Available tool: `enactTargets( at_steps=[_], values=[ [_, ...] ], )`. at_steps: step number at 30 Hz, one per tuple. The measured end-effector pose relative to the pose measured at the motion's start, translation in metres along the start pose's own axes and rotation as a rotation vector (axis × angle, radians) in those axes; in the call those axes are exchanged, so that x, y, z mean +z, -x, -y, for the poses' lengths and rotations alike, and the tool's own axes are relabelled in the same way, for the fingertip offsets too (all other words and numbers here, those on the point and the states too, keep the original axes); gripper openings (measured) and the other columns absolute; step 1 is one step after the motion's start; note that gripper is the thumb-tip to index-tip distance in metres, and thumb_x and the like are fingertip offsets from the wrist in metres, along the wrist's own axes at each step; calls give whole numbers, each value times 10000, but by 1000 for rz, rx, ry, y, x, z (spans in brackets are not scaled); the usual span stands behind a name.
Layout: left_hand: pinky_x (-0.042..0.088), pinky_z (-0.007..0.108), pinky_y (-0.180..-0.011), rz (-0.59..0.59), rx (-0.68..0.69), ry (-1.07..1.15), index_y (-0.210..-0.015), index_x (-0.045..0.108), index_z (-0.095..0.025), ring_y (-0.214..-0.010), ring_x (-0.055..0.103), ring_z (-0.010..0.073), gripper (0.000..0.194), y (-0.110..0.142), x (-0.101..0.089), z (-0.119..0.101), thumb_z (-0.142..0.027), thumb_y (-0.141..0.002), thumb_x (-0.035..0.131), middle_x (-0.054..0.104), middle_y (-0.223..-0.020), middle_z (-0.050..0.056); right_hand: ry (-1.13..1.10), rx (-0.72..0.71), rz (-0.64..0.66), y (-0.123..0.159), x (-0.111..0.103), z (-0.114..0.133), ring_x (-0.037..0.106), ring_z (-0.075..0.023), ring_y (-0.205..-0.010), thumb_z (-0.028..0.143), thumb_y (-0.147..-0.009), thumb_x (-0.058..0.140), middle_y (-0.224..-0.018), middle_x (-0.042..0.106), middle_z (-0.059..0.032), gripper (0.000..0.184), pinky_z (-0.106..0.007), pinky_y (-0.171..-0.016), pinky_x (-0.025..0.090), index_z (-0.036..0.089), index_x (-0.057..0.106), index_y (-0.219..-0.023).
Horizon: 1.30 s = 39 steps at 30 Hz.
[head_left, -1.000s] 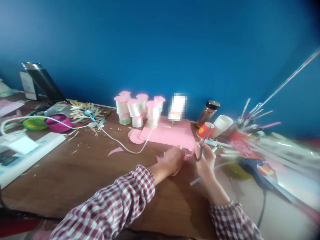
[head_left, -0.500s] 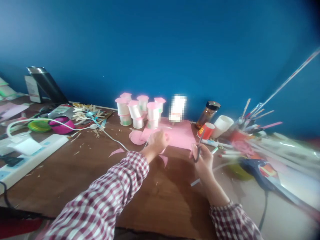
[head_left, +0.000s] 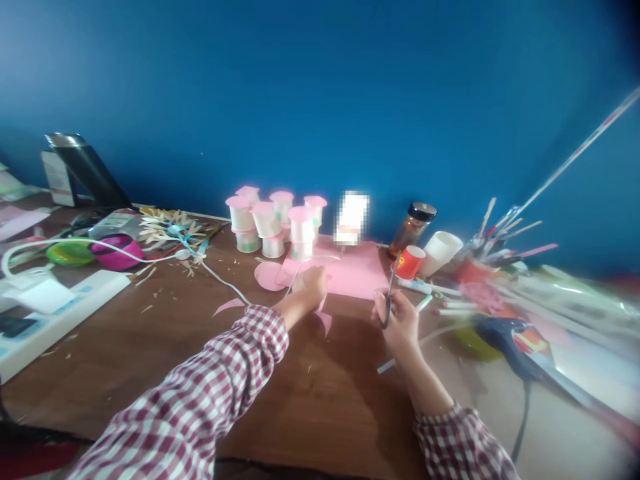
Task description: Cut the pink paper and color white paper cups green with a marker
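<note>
The right hand is closed around the handles of dark-handled scissors, blades directed to the far side; the blade opening cannot be determined. The left hand is bent in a loose fist at the near left edge of a pink paper sheet; whether it grips anything is hidden by the fingers. A pointed pink offcut lies just near of the left hand, and a second pink scrap lies to its left. Pink paper discs rest at the sheet's left side. On the far side stand white cups with pink tops, stacked in pairs. Far right of the sheet are a red paper cup, a white paper cup and a black-lidded bottle. A glue gun lies right of the scissors; a white power strip lies left on the brown table.
</note>
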State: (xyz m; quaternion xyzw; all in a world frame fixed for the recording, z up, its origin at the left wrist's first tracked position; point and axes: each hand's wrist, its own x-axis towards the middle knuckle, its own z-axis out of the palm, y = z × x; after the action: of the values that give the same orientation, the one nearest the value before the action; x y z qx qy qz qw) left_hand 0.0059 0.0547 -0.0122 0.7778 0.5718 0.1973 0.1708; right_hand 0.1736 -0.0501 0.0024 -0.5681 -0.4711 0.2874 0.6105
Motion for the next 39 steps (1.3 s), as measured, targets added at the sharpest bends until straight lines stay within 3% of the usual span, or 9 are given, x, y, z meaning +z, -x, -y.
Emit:
enactTargets(
  at_steps=[6, 12, 19, 22, 26, 29, 33, 35, 39],
  values=[
    [452, 296, -755, -11, 4, -7, -999, 569, -155, -923, 614, 203, 218, 3, -15, -5, -185, -849, 414, 674, -977, 101, 65, -21, 31, 0, 1, 0, 486, -94, -434, 434, -773, 645, -483, 503, 44, 267, -189, -413, 398, 171, 595, -775],
    [434, 326, -712, 3, 49, -35, -797, 612, -138, -818, 603, 231, 245, 8, -16, -9, -258, -850, 405, 650, -832, 125, 93, -40, 32, 2, 0, 2, 480, -104, -448, 436, -776, 631, -493, 512, 35, 272, -205, -422, 403, 167, 598, -790],
    [430, 269, -702, 107, 217, -2, -707, 597, -206, -754, 586, 173, 153, 59, -36, -3, -182, -779, 465, 621, -756, 37, 118, -56, 64, 2, 1, 2, 473, -103, -455, 411, -759, 656, -523, 513, 35, 244, -207, -424, 384, 171, 611, -779],
    [446, 312, -735, 176, 285, -56, -746, 583, -201, -843, 577, 224, 39, 80, -32, -1, -204, -710, 570, 615, -852, 73, 72, -49, 83, 2, 0, -2, 503, -106, -452, 398, -774, 644, -512, 532, 35, 231, -210, -436, 416, 174, 601, -811],
    [458, 340, -749, 192, 283, -75, -718, 535, -191, -845, 573, 228, 88, 93, -25, 4, -106, -706, 513, 597, -832, 74, 67, -66, 98, 4, 0, -3, 512, -104, -448, 380, -774, 648, -500, 533, 36, 218, -209, -436, 427, 169, 601, -806],
    [483, 311, -711, 82, 197, 173, -793, 515, -196, -773, 594, 178, 65, 110, -31, 13, -170, -796, 456, 598, -811, 42, 86, -76, 87, 7, 1, 2, 502, -98, -436, 399, -758, 662, -488, 527, 39, 244, -202, -424, 423, 163, 610, -789],
    [415, 224, -423, 22, -131, 682, -915, 531, -215, -493, 560, 119, 166, 162, -59, 34, -348, -836, 473, 608, -686, -14, 87, -53, 72, 10, 3, 6, 505, -92, -419, 424, -723, 692, -493, 536, 38, 282, -194, -404, 427, 158, 617, -778],
    [274, 212, -298, -80, -342, 689, -858, 558, -219, -306, 395, 94, 231, 197, -78, 52, -433, -813, 484, 514, -491, -61, 87, -59, 70, 11, 4, 5, 507, -89, -412, 423, -724, 692, -499, 543, 37, 281, -196, -409, 441, 159, 618, -781],
    [277, 203, -337, -396, -480, 530, -663, 525, -231, -305, 331, 78, 329, 273, -106, 105, -528, -794, 472, 381, -371, -77, 96, -84, 68, 12, 5, 5, 520, -95, -430, 437, -734, 681, -515, 559, 24, 284, -193, -409, 446, 163, 622, -782]
  ],
)
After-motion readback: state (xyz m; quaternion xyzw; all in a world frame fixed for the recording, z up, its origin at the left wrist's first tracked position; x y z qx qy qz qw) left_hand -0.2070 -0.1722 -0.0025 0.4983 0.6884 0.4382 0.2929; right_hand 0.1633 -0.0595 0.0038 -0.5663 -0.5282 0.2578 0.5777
